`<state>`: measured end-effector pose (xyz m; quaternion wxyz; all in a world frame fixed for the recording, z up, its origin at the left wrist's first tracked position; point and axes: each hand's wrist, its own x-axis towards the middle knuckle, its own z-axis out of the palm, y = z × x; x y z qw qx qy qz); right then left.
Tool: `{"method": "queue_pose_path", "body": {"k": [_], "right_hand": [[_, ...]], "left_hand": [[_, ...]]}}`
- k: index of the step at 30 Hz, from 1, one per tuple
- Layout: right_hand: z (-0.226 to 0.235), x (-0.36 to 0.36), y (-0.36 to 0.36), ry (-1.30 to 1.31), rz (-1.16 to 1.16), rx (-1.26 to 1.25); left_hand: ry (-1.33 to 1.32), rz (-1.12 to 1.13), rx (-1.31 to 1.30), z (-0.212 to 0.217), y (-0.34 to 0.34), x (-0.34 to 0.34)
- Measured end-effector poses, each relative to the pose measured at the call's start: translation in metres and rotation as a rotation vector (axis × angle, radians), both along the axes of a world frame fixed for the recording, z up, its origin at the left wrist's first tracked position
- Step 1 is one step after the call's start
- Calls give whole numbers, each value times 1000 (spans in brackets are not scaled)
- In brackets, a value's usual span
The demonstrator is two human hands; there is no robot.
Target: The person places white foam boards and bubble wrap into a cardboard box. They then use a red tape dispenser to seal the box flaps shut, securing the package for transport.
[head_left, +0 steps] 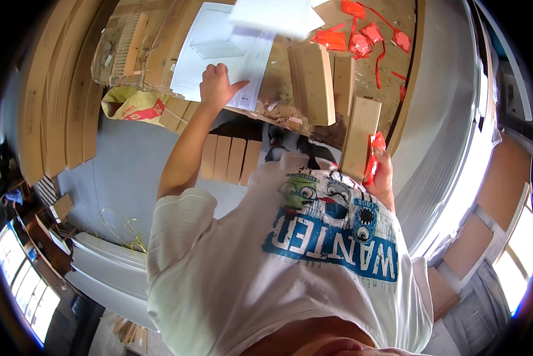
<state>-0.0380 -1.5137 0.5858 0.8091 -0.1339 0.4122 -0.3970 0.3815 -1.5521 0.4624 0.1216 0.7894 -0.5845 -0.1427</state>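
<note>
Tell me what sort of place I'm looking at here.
Probably a room where flat-pack furniture is being assembled. Wooden panels lie stacked on the floor beside torn cardboard packaging; the left hand rests on an instruction sheet, and the right hand holds a wooden board.

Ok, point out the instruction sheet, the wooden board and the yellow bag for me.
instruction sheet (pixel 219 44), head view, on the printed upper part of the page.
wooden board (pixel 359 139), head view, mid-face, above the right hand.
yellow bag (pixel 130 105), head view, on its crumpled front.
</note>
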Motion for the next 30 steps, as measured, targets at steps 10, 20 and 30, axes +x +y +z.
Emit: {"method": "queue_pose_path", "body": {"k": [10,20,30], "right_hand": [[35,-10,90,121,-152,-70],[51,-73,268,456,-244,-309],[13,-173,570,566,-892,-351]], "left_hand": [[494,-15,-25,-23,-11,23],[1304,-144,-296,226,17,-148],[723,-1011,-41,114,315,-449]]}}
